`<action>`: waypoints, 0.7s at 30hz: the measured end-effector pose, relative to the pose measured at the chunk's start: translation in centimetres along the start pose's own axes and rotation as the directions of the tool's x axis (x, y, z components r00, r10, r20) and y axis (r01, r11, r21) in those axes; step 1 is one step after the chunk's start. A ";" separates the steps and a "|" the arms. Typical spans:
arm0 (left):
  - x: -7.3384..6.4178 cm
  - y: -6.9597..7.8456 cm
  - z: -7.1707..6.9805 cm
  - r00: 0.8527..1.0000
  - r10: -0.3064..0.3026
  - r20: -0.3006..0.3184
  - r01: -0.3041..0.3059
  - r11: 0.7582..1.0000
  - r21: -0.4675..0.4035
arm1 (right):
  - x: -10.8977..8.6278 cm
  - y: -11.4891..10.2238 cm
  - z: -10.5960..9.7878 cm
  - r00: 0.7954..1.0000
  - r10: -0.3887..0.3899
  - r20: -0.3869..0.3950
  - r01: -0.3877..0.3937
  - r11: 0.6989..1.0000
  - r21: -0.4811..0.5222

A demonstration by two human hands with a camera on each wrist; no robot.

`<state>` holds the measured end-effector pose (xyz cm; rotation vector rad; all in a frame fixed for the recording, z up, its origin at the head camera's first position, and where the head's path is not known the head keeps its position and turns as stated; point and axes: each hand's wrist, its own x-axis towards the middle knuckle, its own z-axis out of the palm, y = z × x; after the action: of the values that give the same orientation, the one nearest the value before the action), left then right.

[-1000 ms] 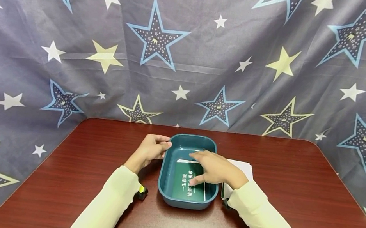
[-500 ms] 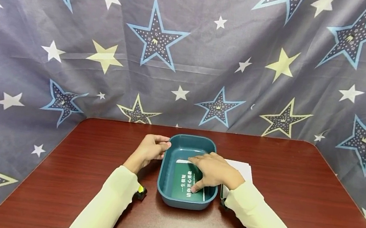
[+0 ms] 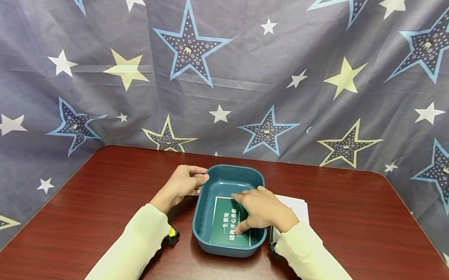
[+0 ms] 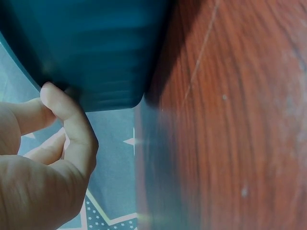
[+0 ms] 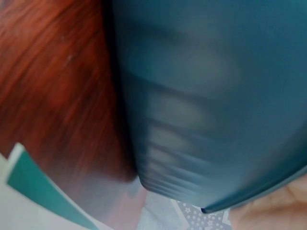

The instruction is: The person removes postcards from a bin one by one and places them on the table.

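Observation:
A dark teal plastic storage box with rounded corners stands upright on the table. Its far left rim is pinched by my left hand, and the left wrist view shows the thumb against that rim. Flat on the box floor lies a green card with a white edge and white printed characters. My right hand reaches over the right rim with fingers spread. Its thumb and fingertips are down at the card, partly covering it; whether they press on it cannot be told. The right wrist view shows mostly the box's outer wall.
Right of the box, partly under the right wrist, lies a white sheet or stack with a green part. The reddish-brown wooden table ends at the back against a grey curtain printed with stars.
My right thumb has shifted slightly to the right over the card, and more of the card's far white edge shows. The left hand and box have stayed nearly still.

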<state>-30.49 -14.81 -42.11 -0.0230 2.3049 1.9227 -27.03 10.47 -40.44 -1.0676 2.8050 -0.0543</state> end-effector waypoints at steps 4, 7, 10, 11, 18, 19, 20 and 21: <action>0.1 0.0 0.0 1.000 -0.006 0.009 0.006 1.000 -0.004 | 0.0 0.0 0.0 1.000 0.017 0.006 -0.017 1.000 0.012; 0.1 -0.1 0.0 1.000 0.000 0.017 0.000 1.000 -0.003 | -0.1 -0.1 0.0 1.000 0.020 0.004 -0.020 1.000 0.018; 0.1 -0.1 0.0 1.000 0.002 0.016 -0.002 1.000 -0.003 | -0.1 -0.1 0.0 1.000 0.011 -0.014 -0.011 1.000 0.017; 0.1 0.0 0.0 1.000 0.002 0.015 -0.002 1.000 -0.002 | -0.1 -0.1 0.0 1.000 0.007 -0.021 -0.007 1.000 0.018; 0.0 0.0 0.0 1.000 0.003 0.014 -0.003 1.000 -0.010 | 0.0 0.0 0.0 0.996 0.008 -0.092 -0.002 0.998 0.070; 0.0 0.0 0.0 1.000 0.003 0.014 -0.003 1.000 -0.010 | 0.0 0.1 0.0 0.994 0.007 -0.110 0.003 0.996 0.090; 0.0 0.0 0.0 1.000 0.004 0.013 -0.004 1.000 -0.012 | 0.0 0.1 0.1 0.991 0.003 -0.131 0.012 0.993 0.115; 0.0 0.0 -0.1 1.000 0.005 0.010 -0.005 1.000 -0.010 | 0.0 0.1 0.1 0.988 -0.001 -0.155 0.023 0.990 0.141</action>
<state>-30.47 -14.88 -42.14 -0.0093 2.2912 1.9320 -27.15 10.54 -40.53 -1.0901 2.8774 -0.3476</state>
